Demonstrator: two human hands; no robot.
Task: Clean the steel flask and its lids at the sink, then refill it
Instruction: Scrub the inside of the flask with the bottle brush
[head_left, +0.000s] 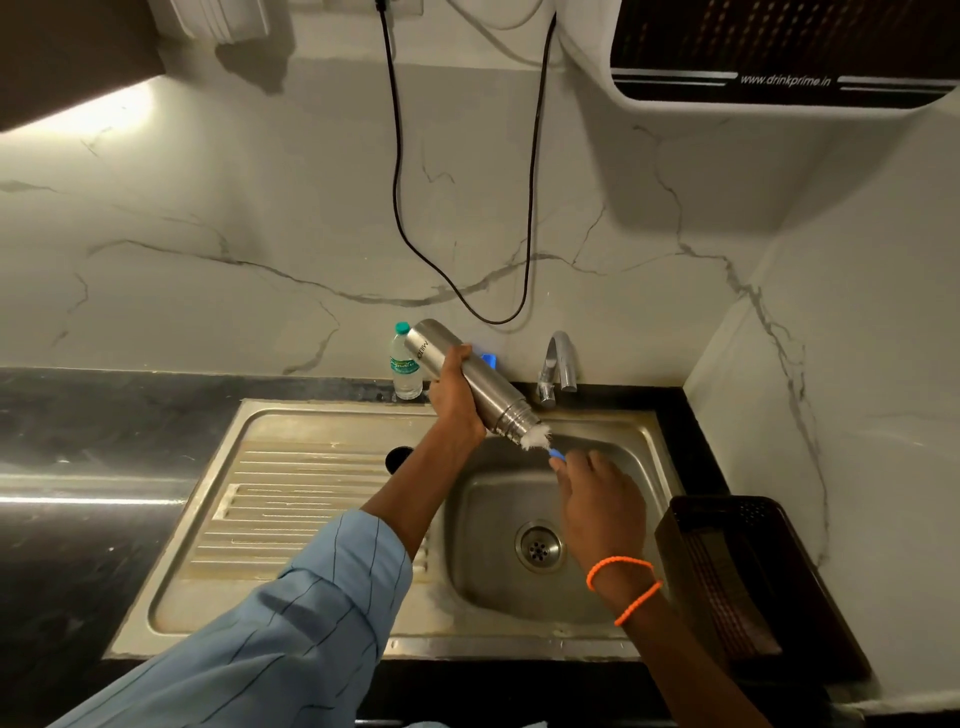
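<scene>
My left hand (455, 402) grips the steel flask (470, 379) around its middle. The flask is tilted, base up to the left and open mouth down to the right over the sink basin (493, 519). White bristles of a bottle brush (537, 439) stick out of the mouth. My right hand (597, 499) holds the brush's blue handle (556, 454) just below the mouth. A dark round object (397, 460), possibly a lid, lies on the drainboard, partly hidden by my left forearm.
The tap (561, 364) stands behind the basin, right of the flask. A plastic water bottle (405, 366) and a blue item (488, 359) stand by the wall. A dark brown basket (737, 566) sits right of the sink. A water purifier (779, 52) hangs above.
</scene>
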